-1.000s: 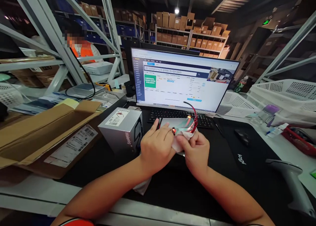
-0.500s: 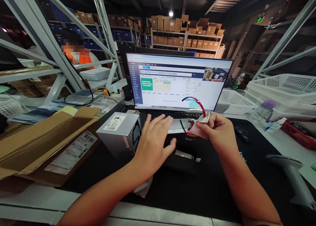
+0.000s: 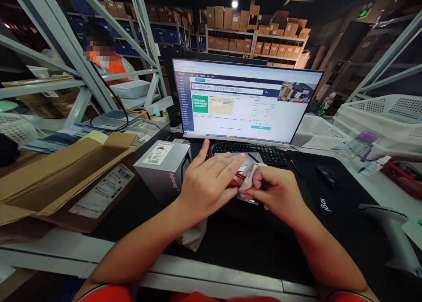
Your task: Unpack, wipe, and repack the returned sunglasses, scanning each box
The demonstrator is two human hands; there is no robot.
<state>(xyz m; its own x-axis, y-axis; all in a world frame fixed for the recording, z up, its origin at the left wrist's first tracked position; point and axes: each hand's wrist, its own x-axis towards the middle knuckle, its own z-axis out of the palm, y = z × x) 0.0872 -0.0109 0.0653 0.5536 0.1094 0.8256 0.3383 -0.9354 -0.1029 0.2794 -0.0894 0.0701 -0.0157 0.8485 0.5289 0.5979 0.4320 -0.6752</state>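
Observation:
My right hand (image 3: 275, 192) is closed on a small white cloth (image 3: 249, 172) wrapped about red-framed glasses (image 3: 238, 177), low over the black desk mat. My left hand (image 3: 207, 181) lies over the glasses' left side, fingers stretched out and touching them. A red temple arm curves up near the keyboard (image 3: 251, 150). A grey product box (image 3: 164, 166) stands just left of my left hand. Most of the glasses are hidden by both hands.
A lit monitor (image 3: 244, 102) stands behind the keyboard. An open cardboard carton (image 3: 62, 170) lies at the left, white baskets (image 3: 379, 117) at the right. A mouse (image 3: 325, 175) and a handheld scanner (image 3: 392, 236) sit on the right. A person in an orange vest (image 3: 110, 64) is behind the shelving.
My right hand has brought the glasses and cloth back down from near the screen to the mat. My left hand, open in the air before, now rests on them.

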